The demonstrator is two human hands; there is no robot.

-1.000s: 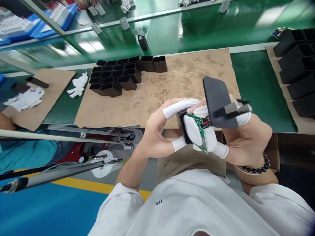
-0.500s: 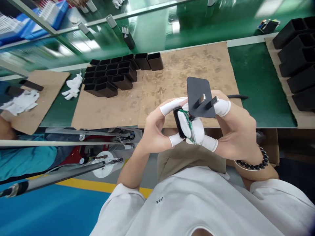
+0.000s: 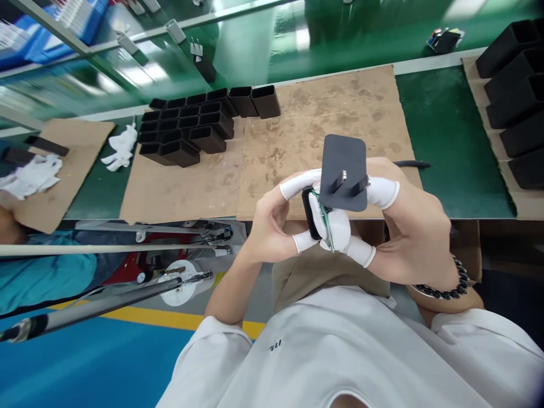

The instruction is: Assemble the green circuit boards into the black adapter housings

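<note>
Finger cots in white cover several fingertips of both my hands. My left hand (image 3: 272, 226) is closed around a black casing (image 3: 311, 214), its thumb below and a finger above. My right hand (image 3: 412, 226) is closed on a charger's insides: a green circuit board (image 3: 325, 212) with white parts, joined to a dark plug plate (image 3: 343, 156) with two metal pins. The board's edge sits at the casing's mouth; how far it reaches inside is hidden. Both hands are held above the front edge of the bench.
Black open casings (image 3: 178, 124) stand grouped on cardboard (image 3: 272, 164), with more casings (image 3: 516, 96) at the right. A black cable end (image 3: 414, 164) lies beyond my right hand. White gloves (image 3: 121, 148) lie left, near a co-worker's arm (image 3: 8, 226). A green conveyor (image 3: 361, 34) runs behind.
The board and plug plate have tilted slightly, so less of the green board shows beside the casing. Pieces on the conveyor have shifted left. Both hands keep their hold.
</note>
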